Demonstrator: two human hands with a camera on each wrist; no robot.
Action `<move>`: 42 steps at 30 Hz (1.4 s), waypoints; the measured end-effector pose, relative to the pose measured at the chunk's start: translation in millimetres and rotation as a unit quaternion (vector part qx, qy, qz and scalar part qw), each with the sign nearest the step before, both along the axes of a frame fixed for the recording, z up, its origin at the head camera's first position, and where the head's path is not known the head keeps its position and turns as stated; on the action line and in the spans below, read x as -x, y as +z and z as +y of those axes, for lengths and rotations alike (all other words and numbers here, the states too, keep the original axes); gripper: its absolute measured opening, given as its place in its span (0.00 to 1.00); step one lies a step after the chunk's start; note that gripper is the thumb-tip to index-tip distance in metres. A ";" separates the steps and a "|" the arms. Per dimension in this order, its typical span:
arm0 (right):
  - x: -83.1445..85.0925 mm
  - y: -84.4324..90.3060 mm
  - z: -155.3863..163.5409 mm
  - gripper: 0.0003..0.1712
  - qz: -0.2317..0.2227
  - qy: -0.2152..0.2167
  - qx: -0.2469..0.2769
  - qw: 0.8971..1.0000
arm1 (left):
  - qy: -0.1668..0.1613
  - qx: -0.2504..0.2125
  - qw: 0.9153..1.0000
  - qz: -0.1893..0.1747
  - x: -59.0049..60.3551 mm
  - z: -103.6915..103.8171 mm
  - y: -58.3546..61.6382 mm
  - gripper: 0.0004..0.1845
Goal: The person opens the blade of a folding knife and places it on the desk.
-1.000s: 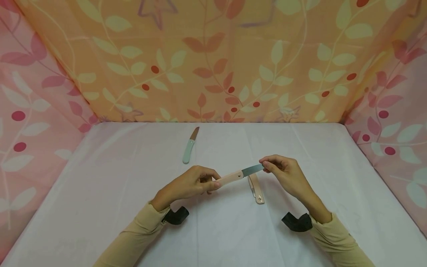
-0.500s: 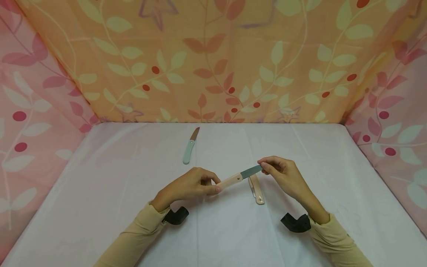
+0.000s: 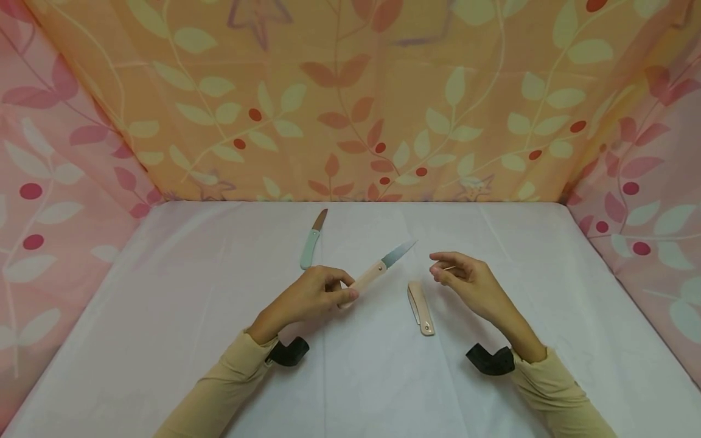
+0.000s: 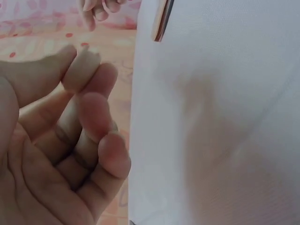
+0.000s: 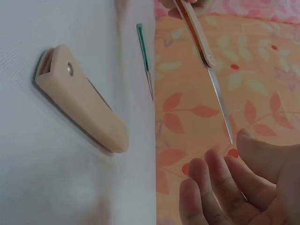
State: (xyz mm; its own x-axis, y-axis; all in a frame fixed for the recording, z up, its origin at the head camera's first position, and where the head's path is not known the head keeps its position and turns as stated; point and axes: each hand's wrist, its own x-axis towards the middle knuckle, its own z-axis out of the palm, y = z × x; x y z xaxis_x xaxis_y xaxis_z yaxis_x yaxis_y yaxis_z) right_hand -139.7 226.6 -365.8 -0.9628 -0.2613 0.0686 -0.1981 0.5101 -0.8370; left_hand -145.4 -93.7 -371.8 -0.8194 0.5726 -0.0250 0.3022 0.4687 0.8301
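My left hand (image 3: 312, 298) pinches the end of a folding knife's peach handle (image 3: 368, 277) between thumb and fingers. Its blade (image 3: 398, 252) is unfolded and points up to the right, held over the table. In the left wrist view only the handle's butt (image 4: 80, 70) shows past the thumb. My right hand (image 3: 471, 283) is off the blade tip, its fingers loosely bent and holding nothing; in the right wrist view the tip sits just beyond the thumb. A second peach folding knife (image 3: 420, 308), folded, lies on the table between the hands.
A mint-green folding knife (image 3: 310, 248) with its brownish blade out lies farther back, just beyond my left hand. White cloth covers the table (image 3: 164, 316). A patterned orange curtain (image 3: 350, 121) stands along the back edge, with pink ones at both sides.
My right hand has let go of the blade tip and moved slightly right. The held knife has swung its blade upward, and my left hand has risen a little.
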 end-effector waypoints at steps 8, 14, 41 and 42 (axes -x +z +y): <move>2.3 -2.7 3.4 0.23 -0.018 0.010 -0.039 0.999 | 0.069 0.011 0.998 0.002 10.2 1.2 -5.8 0.10; 4.2 -9.4 5.2 0.22 -0.035 0.036 -0.039 0.998 | 0.122 0.003 0.993 0.006 20.2 1.4 -11.0 0.11; -1.2 -20.9 -4.4 0.37 -0.072 0.102 -0.138 0.983 | 0.214 0.002 0.977 0.021 59.4 15.1 -21.4 0.15; -1.6 -20.9 -5.0 0.38 -0.070 0.101 -0.142 0.982 | 0.216 0.006 0.976 0.021 60.8 15.7 -22.9 0.15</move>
